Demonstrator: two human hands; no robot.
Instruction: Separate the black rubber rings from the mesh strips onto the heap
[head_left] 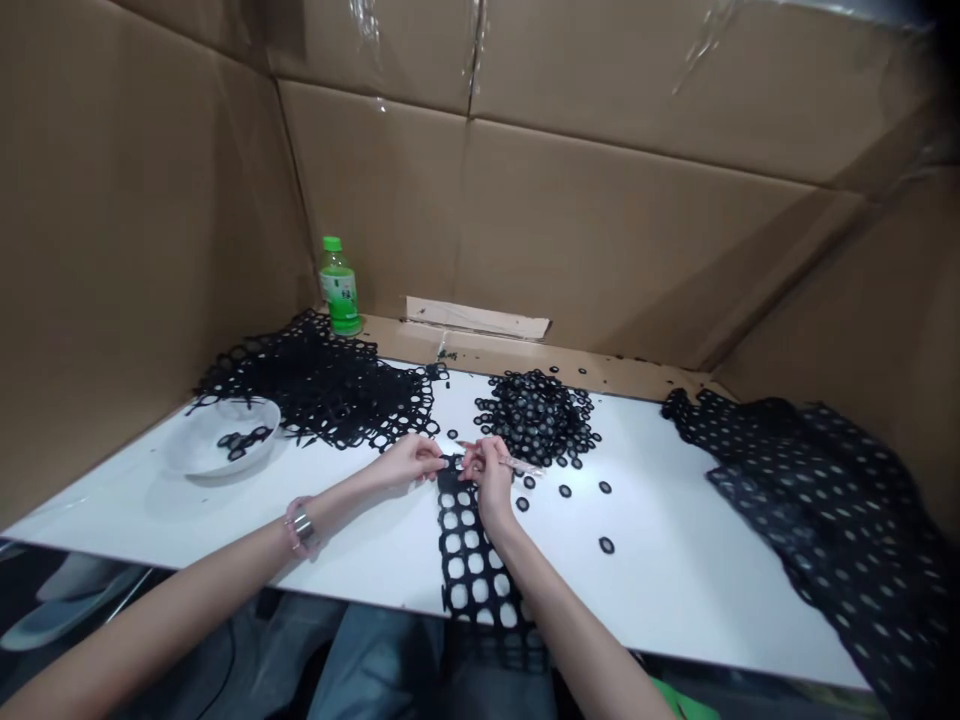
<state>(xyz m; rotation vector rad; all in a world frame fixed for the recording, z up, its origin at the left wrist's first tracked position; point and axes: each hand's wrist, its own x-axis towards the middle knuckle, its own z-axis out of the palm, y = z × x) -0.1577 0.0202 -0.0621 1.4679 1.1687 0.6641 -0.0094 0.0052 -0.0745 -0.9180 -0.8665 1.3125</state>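
Observation:
A black sheet with rows of round holes (454, 540) lies on the white tabletop and hangs over its front edge. My left hand (409, 462) is closed in a pinch at the far left corner of this sheet. My right hand (491, 482) is closed around a slim, pale pinkish pen-like tool (523, 466), whose narrow end points left above the sheet's far edge. Fingers partly hide that end and the sheet's far corner. Just beyond my right hand is a heap of small black rings (536, 415), with several loose rings (565, 491) nearby.
On the left stand a white bowl (191, 440) with a few black rings and a pile of black holed sheet scraps (300, 375). A green bottle (342, 295) stands behind. More black sheeting (817, 490) covers the right end. Cardboard walls (585, 220) enclose the table.

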